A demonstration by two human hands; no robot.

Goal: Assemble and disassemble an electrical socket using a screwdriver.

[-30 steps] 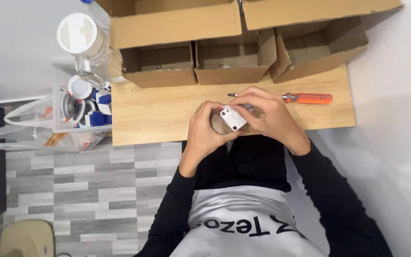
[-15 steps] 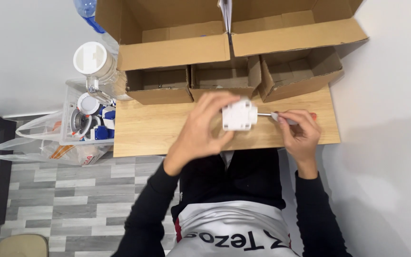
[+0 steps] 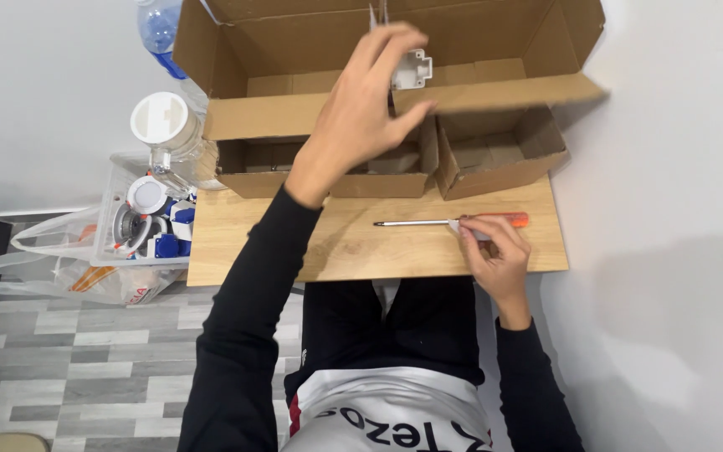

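Nearest the camera, black long sleeves run up from a seated person in a white garment over dark trousers. The floor (image 3: 60, 368) below is grey plank-pattern tile. The right hand (image 3: 495, 255) rests on the near right part of the table (image 3: 294, 251), a flat rectangular top in pale wood-grain laminate. Its fingers are curled over the handle of a screwdriver (image 3: 449, 223), which lies flat on the table; the slim metal shaft points left and the orange plastic handle end shows beyond the fingers. Whether the fingers clamp the handle or merely lie on it cannot be told. Left of the table, a crumpled clear plastic bag (image 3: 35, 268) sits beside a clear tub (image 3: 119, 251) holding round white and blue parts. A clear jar (image 3: 167, 134) with a white ribbed lid stands just behind the tub. Along the far edge of the table sits a row of small open boxes (image 3: 495, 155) of plain brown corrugated cardboard, flaps up. The left hand (image 3: 361, 109) is raised above this row, fingers spread and loosely bent. The white part (image 3: 412, 69), a small blocky piece of moulded plastic, is at its fingertips over the big box (image 3: 479, 42); the hold is loose at best, and contact cannot be confirmed. The big box is open, of the same cardboard, with its front flap folded out over the small boxes. A blue-tinted bottle (image 3: 157, 29) stands at its left corner.
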